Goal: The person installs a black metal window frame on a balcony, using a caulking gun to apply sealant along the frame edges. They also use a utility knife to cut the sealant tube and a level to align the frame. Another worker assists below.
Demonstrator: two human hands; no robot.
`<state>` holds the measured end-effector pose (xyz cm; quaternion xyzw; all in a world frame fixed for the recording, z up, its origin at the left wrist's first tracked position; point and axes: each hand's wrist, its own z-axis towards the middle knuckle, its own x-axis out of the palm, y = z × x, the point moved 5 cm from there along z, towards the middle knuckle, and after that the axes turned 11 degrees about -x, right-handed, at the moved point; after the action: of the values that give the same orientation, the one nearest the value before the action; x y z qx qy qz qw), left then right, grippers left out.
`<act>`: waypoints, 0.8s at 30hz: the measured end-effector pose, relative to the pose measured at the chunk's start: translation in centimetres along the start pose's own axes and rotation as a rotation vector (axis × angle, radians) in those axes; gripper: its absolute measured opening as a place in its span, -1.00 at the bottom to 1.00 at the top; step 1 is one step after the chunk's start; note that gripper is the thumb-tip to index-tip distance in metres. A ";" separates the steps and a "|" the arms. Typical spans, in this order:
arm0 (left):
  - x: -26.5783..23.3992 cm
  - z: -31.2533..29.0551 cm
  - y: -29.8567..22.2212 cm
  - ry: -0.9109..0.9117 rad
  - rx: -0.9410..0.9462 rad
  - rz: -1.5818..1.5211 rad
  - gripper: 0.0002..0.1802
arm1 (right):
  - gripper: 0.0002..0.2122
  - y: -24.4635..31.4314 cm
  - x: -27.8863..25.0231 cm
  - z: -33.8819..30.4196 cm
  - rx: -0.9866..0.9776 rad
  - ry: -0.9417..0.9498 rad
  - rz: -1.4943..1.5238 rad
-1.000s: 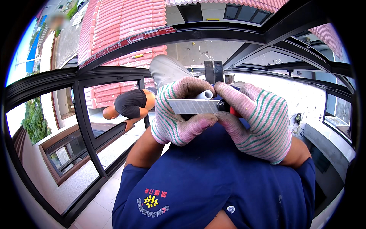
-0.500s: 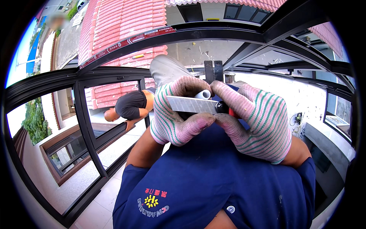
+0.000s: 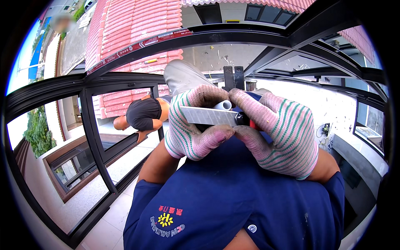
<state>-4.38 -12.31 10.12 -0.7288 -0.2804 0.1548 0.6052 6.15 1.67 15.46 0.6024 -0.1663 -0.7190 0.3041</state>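
Both my hands wear grey-pink knit gloves with green stripes and meet in front of my chest. My right hand [image 3: 281,135] is closed around a utility knife [image 3: 241,118]; its black and red body shows between the fingers. The knife's broad blade [image 3: 208,116] is slid out and points left, across my left palm. Curled fingers of my left hand [image 3: 189,129] surround a white hollow tube [image 3: 225,105], its round open end showing just beyond the blade. The rest of the tube is hidden by the glove and the blade. Thumb tips of both hands are close together.
Black metal frame bars [image 3: 187,39] curve around me, with glazed openings at left. Another person [image 3: 143,114] in a dark shirt bends over at the left. Past the frame lies a red tiled roof [image 3: 133,21]. A black bracket [image 3: 233,77] stands just beyond my hands.
My hands and the knife hold nearly the same pose; the blade has shifted very slightly left and down. The other person's arm and body have moved a little.
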 end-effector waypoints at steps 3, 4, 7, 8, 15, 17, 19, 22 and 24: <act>-0.1 0.0 -0.3 0.001 0.016 0.047 -0.41 | -0.51 0.0 0.0 0.0 -0.009 -0.003 -0.005; -0.1 0.0 -0.4 0.002 0.022 0.055 -0.41 | -0.51 0.0 0.0 0.0 -0.012 -0.006 -0.007; 0.0 0.0 -0.4 0.002 0.027 0.049 -0.42 | -0.51 0.1 0.0 0.1 -0.008 -0.006 -0.004; 0.0 0.0 -0.4 0.001 0.021 0.037 -0.42 | -0.51 0.1 0.0 0.1 -0.003 -0.001 0.001; -0.1 -0.3 0.3 -0.027 0.063 0.085 -0.37 | -0.51 0.1 0.0 0.1 0.023 0.005 0.033; 0.0 -0.4 0.4 -0.040 0.075 0.085 -0.36 | -0.51 0.2 0.0 0.2 0.038 0.005 0.045; 0.3 -0.7 0.5 -0.056 0.062 0.050 -0.36 | -0.51 0.3 -0.1 0.3 0.040 0.009 0.043; 0.2 -0.7 1.0 -0.031 0.114 0.080 -0.38 | -0.52 0.5 -0.1 0.1 0.023 -0.018 0.036; 0.3 -0.8 1.3 -0.035 0.131 0.074 -0.40 | -0.52 0.6 -0.1 0.3 -0.020 -0.057 0.020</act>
<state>-3.46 -12.90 9.09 -0.6947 -0.2533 0.2076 0.6404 6.04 1.22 16.01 0.5769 -0.1735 -0.7345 0.3125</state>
